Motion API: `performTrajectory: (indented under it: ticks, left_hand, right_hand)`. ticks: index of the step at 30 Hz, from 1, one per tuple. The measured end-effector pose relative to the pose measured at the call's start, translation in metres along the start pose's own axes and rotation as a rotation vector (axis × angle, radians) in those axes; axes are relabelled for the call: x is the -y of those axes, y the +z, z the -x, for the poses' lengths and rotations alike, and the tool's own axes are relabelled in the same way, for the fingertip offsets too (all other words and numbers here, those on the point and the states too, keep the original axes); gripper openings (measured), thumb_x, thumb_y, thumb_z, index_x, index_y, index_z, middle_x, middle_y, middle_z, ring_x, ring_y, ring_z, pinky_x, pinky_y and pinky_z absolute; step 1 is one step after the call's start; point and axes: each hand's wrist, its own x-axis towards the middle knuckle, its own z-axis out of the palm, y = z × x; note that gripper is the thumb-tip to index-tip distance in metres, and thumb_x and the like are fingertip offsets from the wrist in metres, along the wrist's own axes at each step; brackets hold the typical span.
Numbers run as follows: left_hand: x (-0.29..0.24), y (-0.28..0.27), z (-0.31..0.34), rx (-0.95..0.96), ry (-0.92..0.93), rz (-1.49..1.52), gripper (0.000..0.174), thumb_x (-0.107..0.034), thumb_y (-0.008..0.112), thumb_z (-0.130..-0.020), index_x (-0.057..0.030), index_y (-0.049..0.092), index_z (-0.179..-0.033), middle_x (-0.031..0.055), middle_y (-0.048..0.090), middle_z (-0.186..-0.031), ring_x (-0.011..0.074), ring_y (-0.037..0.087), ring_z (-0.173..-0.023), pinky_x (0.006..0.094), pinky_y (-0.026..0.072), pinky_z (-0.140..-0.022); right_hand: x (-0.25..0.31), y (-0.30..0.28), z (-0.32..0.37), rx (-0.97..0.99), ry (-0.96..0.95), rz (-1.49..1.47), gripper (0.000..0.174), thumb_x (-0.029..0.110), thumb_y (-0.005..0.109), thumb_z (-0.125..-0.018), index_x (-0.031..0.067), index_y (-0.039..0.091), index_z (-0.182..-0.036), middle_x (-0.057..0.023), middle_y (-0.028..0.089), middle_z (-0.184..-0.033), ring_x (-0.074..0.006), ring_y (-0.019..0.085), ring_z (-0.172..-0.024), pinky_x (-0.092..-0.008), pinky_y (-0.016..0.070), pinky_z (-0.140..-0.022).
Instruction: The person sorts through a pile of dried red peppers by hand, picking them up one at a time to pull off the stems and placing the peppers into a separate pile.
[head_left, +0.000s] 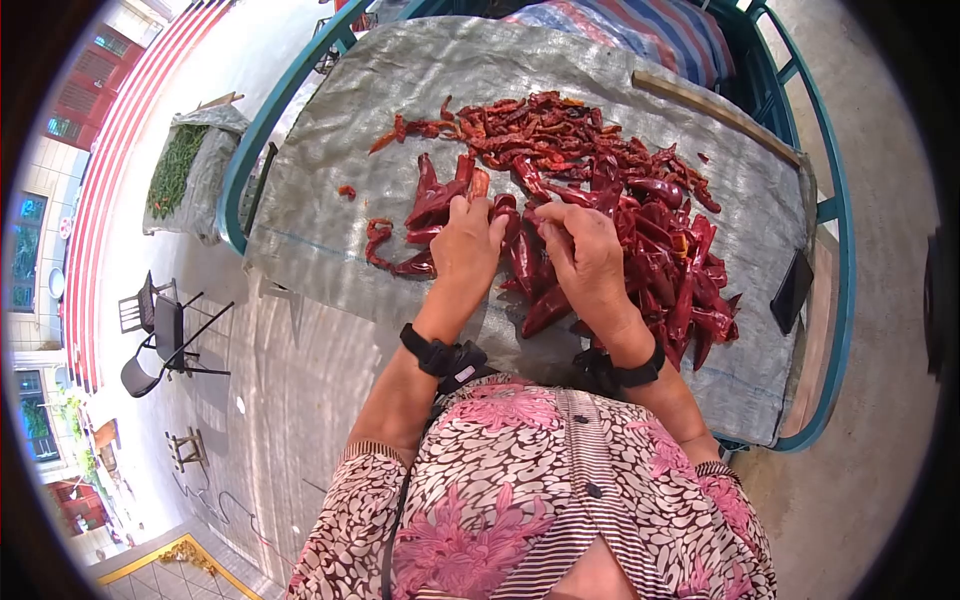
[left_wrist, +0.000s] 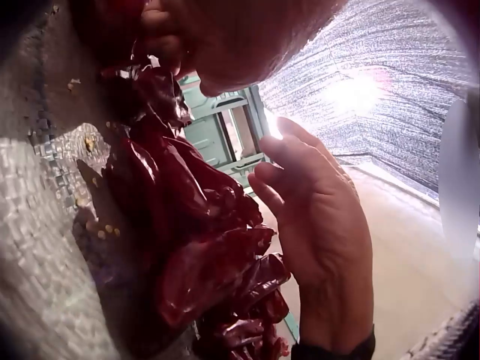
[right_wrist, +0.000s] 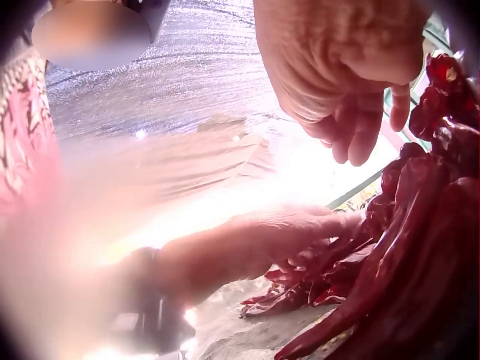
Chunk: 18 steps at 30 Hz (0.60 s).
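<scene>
Glossy dark red peppers (head_left: 650, 235) lie heaped on a grey woven sheet (head_left: 340, 150), with a looser band of thinner, shrivelled peppers (head_left: 540, 130) behind them. At the heap's left side, the left hand (head_left: 468, 250) pinches a red pepper (head_left: 480, 184) between thumb and fingers; the fingertips partly hide it. The right hand (head_left: 592, 262) hovers at the near edge of the heap, fingers loosely bent. In the left wrist view the right hand (left_wrist: 319, 217) holds nothing visible, and it stays just above the peppers (right_wrist: 405, 217) in the right wrist view.
A teal metal rail (head_left: 838, 250) surrounds the sheet. A dark flat object (head_left: 792, 291) lies at the right edge, and a wooden strip (head_left: 715, 112) at the back right. Beyond the rail on the left are a bundle of green produce (head_left: 178, 170) and black chairs (head_left: 170, 330).
</scene>
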Motion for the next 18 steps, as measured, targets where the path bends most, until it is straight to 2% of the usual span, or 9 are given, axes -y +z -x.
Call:
performTrajectory:
  ticks: [1,4,7,10,13,16,18]
  left_hand:
    - [-0.002,0.002,-0.005,-0.009,-0.043,-0.073,0.030,-0.036,0.065,-0.099,-0.0104,0.071,-0.113,0.0132,0.068,-0.101,0.0347,0.069,-0.092,0.0466,0.0528,-0.077]
    - [0.001,0.004,-0.019,0.119,-0.151,-0.069,0.029,-0.036,0.064,-0.098,-0.0111,0.072,-0.110,0.0137,0.072,-0.100,0.0357,0.070,-0.095,0.0480,0.0527,-0.077]
    - [0.007,0.007,-0.021,0.074,-0.044,-0.062,0.027,-0.034,0.064,-0.096,-0.0114,0.074,-0.109,0.0149,0.074,-0.100,0.0346,0.070,-0.098,0.0483,0.0526,-0.079]
    - [0.002,0.002,-0.021,0.031,-0.055,0.058,0.024,-0.030,0.068,-0.095,-0.0111,0.075,-0.107,0.0128,0.071,-0.096,0.0325,0.070,-0.091,0.0441,0.0528,-0.079]
    - [-0.009,-0.013,-0.013,-0.071,0.098,0.261,0.017,-0.018,0.072,-0.092,-0.0089,0.075,-0.106,0.0097,0.064,-0.092,0.0272,0.066,-0.082,0.0372,0.0523,-0.077]
    - [-0.015,-0.022,-0.006,-0.160,0.330,0.403,0.015,-0.007,0.074,-0.088,-0.0062,0.074,-0.104,0.0075,0.057,-0.091,0.0221,0.061,-0.080,0.0328,0.0505,-0.074]
    - [-0.021,-0.031,0.000,-0.071,0.295,0.468,0.015,-0.004,0.074,-0.088,-0.0049,0.073,-0.103,0.0079,0.059,-0.093,0.0213,0.062,-0.083,0.0330,0.0504,-0.073]
  right_hand:
    - [-0.001,0.000,0.001,0.014,-0.007,0.004,0.017,0.004,0.067,-0.093,0.0085,0.068,-0.109,-0.0080,0.073,-0.101,-0.0281,0.069,-0.093,-0.0421,0.0466,-0.097]
    - [-0.002,0.001,0.003,0.042,-0.006,0.030,0.017,0.004,0.066,-0.093,0.0084,0.067,-0.109,-0.0081,0.073,-0.101,-0.0269,0.069,-0.093,-0.0428,0.0456,-0.098]
    - [-0.004,0.002,0.005,0.061,-0.002,0.051,0.017,0.004,0.066,-0.093,0.0086,0.067,-0.110,-0.0079,0.073,-0.101,-0.0267,0.069,-0.093,-0.0434,0.0444,-0.100]
    - [-0.005,0.004,0.005,0.050,-0.025,0.089,0.016,0.006,0.066,-0.094,0.0084,0.067,-0.110,-0.0075,0.073,-0.099,-0.0261,0.069,-0.092,-0.0437,0.0434,-0.100]
    - [0.000,0.001,0.001,0.027,0.047,0.098,0.014,0.009,0.065,-0.096,0.0080,0.067,-0.111,-0.0075,0.072,-0.095,-0.0248,0.068,-0.089,-0.0433,0.0425,-0.101]
    - [0.010,-0.004,-0.007,0.016,0.117,0.098,0.015,0.013,0.065,-0.098,0.0080,0.066,-0.112,-0.0075,0.071,-0.091,-0.0235,0.068,-0.086,-0.0428,0.0415,-0.101]
    - [0.006,-0.003,-0.006,0.025,0.150,0.012,0.015,0.015,0.065,-0.098,0.0083,0.066,-0.112,-0.0072,0.071,-0.088,-0.0233,0.068,-0.084,-0.0421,0.0408,-0.101]
